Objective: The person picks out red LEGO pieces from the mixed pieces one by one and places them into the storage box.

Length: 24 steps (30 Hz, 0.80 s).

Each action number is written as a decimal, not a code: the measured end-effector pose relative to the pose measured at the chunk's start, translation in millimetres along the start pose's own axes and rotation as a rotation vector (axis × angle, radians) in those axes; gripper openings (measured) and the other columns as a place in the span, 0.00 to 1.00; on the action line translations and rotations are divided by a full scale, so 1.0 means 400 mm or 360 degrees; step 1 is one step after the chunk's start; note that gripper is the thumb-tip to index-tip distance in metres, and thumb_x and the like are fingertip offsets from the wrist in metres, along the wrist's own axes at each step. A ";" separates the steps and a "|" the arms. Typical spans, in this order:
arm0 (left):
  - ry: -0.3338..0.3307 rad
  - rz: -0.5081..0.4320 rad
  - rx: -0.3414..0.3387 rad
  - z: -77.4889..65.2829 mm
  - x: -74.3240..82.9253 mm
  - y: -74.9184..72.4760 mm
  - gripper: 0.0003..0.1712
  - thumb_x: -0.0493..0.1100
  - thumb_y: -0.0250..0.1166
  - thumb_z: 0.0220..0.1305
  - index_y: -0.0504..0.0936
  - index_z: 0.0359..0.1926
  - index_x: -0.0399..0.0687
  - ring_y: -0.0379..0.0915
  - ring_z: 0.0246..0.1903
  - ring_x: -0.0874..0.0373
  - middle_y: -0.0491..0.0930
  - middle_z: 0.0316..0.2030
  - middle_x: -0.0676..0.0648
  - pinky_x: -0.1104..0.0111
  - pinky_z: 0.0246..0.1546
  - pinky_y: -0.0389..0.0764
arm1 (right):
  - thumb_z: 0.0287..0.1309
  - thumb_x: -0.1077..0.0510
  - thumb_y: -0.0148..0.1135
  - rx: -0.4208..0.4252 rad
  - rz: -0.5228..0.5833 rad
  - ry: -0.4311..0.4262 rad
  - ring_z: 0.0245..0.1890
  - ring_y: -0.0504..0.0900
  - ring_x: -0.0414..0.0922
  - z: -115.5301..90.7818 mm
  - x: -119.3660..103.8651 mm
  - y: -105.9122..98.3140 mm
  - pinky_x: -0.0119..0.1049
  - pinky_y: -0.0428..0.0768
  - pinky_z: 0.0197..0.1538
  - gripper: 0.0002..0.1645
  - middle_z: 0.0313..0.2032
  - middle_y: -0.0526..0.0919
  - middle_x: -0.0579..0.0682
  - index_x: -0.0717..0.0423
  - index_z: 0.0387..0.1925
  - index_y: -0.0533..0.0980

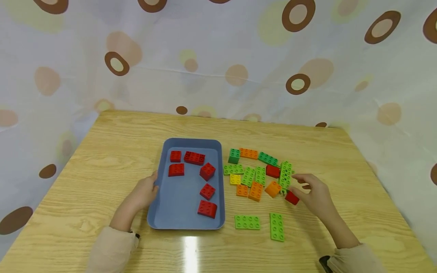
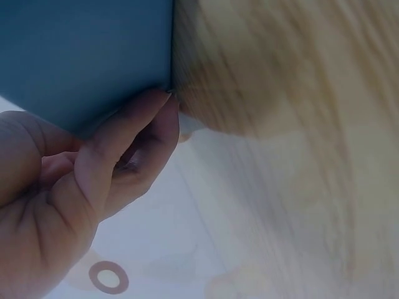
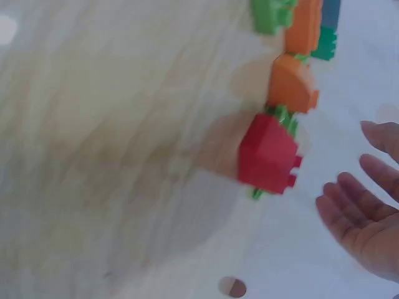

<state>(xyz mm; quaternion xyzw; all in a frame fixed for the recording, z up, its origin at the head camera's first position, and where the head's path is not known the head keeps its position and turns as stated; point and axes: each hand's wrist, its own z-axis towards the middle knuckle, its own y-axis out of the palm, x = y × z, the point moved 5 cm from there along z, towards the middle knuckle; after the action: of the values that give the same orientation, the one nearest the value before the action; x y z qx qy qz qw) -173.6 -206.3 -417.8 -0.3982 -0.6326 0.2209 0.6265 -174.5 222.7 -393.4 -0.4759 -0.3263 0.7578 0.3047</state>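
A blue-grey tray (image 1: 184, 222) has several red toy bricks spread inside, among them a red brick (image 1: 207, 171) by its right wall. My left hand (image 1: 145, 191) holds the tray by its left side; in the left wrist view its curled fingers (image 2: 134, 140) lie against the tray wall. My right hand (image 1: 317, 195) reaches in from the right, thumb and fingers spread apart. Just beyond its fingertips sits a red brick (image 1: 291, 198) with a slanted side. The right wrist view has this red brick (image 3: 268, 154) apart from the fingers, with nothing in the hand.
Green, orange and yellow bricks lie right of the tray, including a long light-green piece (image 1: 285, 176) beside another red brick (image 1: 272, 171). Two flat green bricks, one of them upright in view (image 1: 277, 226), lie nearer the front. A patterned cloth (image 1: 218, 76) hangs behind the wooden table (image 1: 136, 129).
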 end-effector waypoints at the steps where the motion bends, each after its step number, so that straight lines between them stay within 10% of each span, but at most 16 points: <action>1: 0.0008 0.0006 0.0003 0.000 0.000 0.000 0.27 0.29 0.48 0.56 0.52 0.54 0.15 0.63 0.49 0.38 0.59 0.53 0.21 0.52 0.45 0.71 | 0.44 0.59 0.65 -0.0048 -0.0013 0.0064 0.38 0.74 0.52 -0.004 0.000 -0.004 0.50 0.77 0.34 0.21 0.41 0.76 0.60 0.61 0.44 0.74; 9: -0.0012 -0.0009 -0.0023 -0.007 -0.003 0.002 0.27 0.29 0.48 0.57 0.51 0.55 0.15 0.65 0.47 0.39 0.60 0.52 0.21 0.54 0.41 0.73 | 0.45 0.63 0.64 -0.0343 0.0074 0.0331 0.37 0.75 0.55 -0.026 0.043 0.030 0.44 0.78 0.37 0.24 0.41 0.76 0.65 0.67 0.46 0.71; 24: 0.0039 0.0067 -0.0003 0.001 0.005 -0.001 0.27 0.28 0.49 0.55 0.53 0.53 0.14 0.61 0.49 0.35 0.62 0.50 0.19 0.51 0.45 0.71 | 0.44 0.68 0.62 -0.0313 0.0062 0.0305 0.34 0.76 0.54 -0.036 0.057 0.038 0.43 0.79 0.35 0.19 0.36 0.78 0.63 0.66 0.42 0.72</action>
<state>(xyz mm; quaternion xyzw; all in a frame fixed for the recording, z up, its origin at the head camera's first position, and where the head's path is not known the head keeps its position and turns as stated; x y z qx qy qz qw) -173.9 -204.8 -416.4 -0.4147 -0.6166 0.2287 0.6289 -171.6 234.0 -421.9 -0.5800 -0.3593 0.6788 0.2716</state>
